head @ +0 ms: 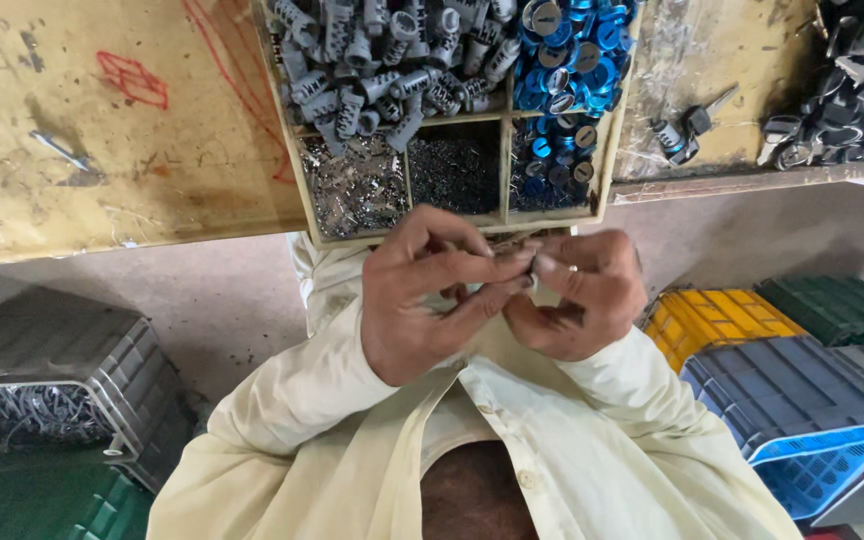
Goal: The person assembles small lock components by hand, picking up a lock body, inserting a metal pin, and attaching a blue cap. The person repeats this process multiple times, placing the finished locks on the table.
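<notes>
My left hand [430, 295] and my right hand [584, 297] meet fingertip to fingertip just in front of a wooden compartment tray [504, 215]. Between the fingertips I pinch a small metal part [530, 270], mostly hidden by the fingers. The tray's far compartments hold several grey cylindrical parts [392, 60] and several blue round caps [572, 45]. Its near compartments hold small metal pieces [452, 175] and more blue caps [557, 160].
A worn yellow workbench [102, 120] with red marks carries the tray. A loose key assembly [687, 128] and a pile of dark metal parts [852, 90] lie at right. Grey crate [52, 360] at left; yellow [712, 320], green [837, 305] and blue [802, 420] crates at right.
</notes>
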